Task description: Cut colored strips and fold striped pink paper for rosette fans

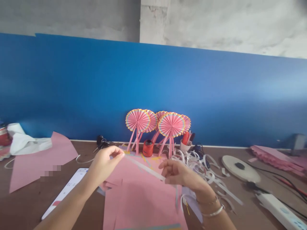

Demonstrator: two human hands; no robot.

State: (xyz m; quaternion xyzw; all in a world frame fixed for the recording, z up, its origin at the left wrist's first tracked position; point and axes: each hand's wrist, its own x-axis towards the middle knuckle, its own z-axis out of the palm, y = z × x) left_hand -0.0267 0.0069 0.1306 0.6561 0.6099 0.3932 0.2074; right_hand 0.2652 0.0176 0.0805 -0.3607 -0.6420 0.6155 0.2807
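Note:
Above the pink paper sheets (144, 201), a narrow whitish tape strip (146, 169) stretches between my two hands. My left hand (107, 161) pinches one end between thumb and fingertips. At the other end my right hand (177, 174) has its fingers curled round the strip, and a loose tail (177, 199) hangs below it. Bracelets (212, 210) circle the right wrist. Beyond the hands stand several round pleated pink paper fans (137, 120) with yellow and blue edges, on pink paper legs, around a red container with a dark top (148, 148).
Curled white strips (211, 177) pile up at the right, by a cup of tools (185, 145). Further right are a round pale device (240, 167) and a power strip (280, 210) with cables. A phone (64, 191) and pink paper (45, 163) lie left. A blue partition (153, 80) stands behind.

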